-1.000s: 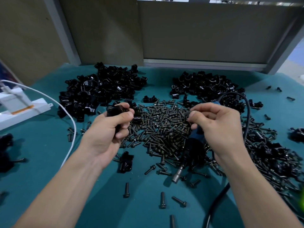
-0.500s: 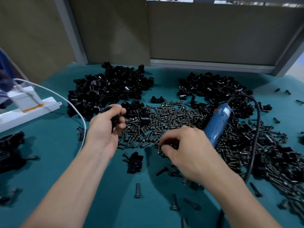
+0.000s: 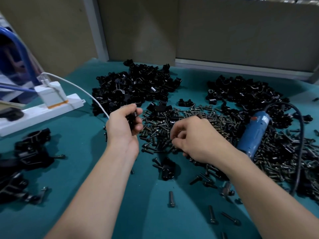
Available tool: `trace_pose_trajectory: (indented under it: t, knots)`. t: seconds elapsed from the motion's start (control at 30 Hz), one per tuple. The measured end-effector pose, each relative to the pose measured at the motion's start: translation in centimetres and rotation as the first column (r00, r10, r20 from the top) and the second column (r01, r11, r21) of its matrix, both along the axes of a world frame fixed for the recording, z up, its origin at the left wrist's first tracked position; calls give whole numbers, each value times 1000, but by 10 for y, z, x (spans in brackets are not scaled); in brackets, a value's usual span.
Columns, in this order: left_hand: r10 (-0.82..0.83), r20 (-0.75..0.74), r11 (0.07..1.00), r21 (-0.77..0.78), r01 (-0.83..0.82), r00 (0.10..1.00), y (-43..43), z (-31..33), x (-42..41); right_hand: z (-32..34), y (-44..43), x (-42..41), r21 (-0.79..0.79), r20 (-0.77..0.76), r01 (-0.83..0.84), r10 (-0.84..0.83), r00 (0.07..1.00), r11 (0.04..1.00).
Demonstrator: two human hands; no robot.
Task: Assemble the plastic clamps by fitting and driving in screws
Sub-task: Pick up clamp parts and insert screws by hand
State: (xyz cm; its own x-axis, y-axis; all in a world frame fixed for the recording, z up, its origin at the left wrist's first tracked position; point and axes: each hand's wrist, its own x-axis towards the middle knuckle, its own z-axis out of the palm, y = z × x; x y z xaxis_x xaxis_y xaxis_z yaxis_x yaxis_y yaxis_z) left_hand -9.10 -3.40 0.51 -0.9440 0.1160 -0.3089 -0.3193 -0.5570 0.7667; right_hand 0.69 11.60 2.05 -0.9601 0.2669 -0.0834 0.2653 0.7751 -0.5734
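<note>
My left hand (image 3: pixel 123 125) grips a black plastic clamp (image 3: pixel 133 118), fingers curled round it, above the left edge of the screw pile (image 3: pixel 189 118). My right hand (image 3: pixel 196 140) sits low on the near side of that pile, fingertips pinching at a dark screw (image 3: pixel 170 141); the pinch itself is partly hidden. A blue electric screwdriver (image 3: pixel 255 133) lies on the screws to the right, its black cable (image 3: pixel 301 144) looping round. A single clamp (image 3: pixel 167 168) lies on the green cloth between my forearms.
Two heaps of black clamp halves lie at the back, one left (image 3: pixel 134 87) and one right (image 3: pixel 241 94). A white power strip (image 3: pixel 43 111) with a white cable sits at far left. Assembled clamps (image 3: pixel 29 152) lie near left. Loose screws (image 3: pixel 170 198) scatter near the front edge.
My right hand let go of the blue screwdriver, dropped to the screw pile and now picks among the screws. My left hand keeps the clamp. The view has shifted left.
</note>
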Motion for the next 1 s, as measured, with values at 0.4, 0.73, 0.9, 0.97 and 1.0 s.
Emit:
trace_pose_trajectory:
  t: [0.4,0.73,0.9,0.97,1.0]
  knots:
    - [15,19,1000,-5,-14,1000,-2,0,-4,6,-30,-14,218,116,-219,197,973,951]
    - [43,17,999,16,-44,999,-11,3,-8,-4,-6,13,-27,-46,0,-1,999,1000]
    - [-6,-43,1000,-21,5,999,-7,1,-3,-5,6,29,-477,-142,78,-164,976,876]
    - [-61,-91,997,-55,56,994,-5,0,-1,-6,8,33,-456,-142,69,-149,979,888]
    - [-87,-114,994,-71,80,990,-4,0,0,-7,7,35,-446,-132,60,-132,982,893]
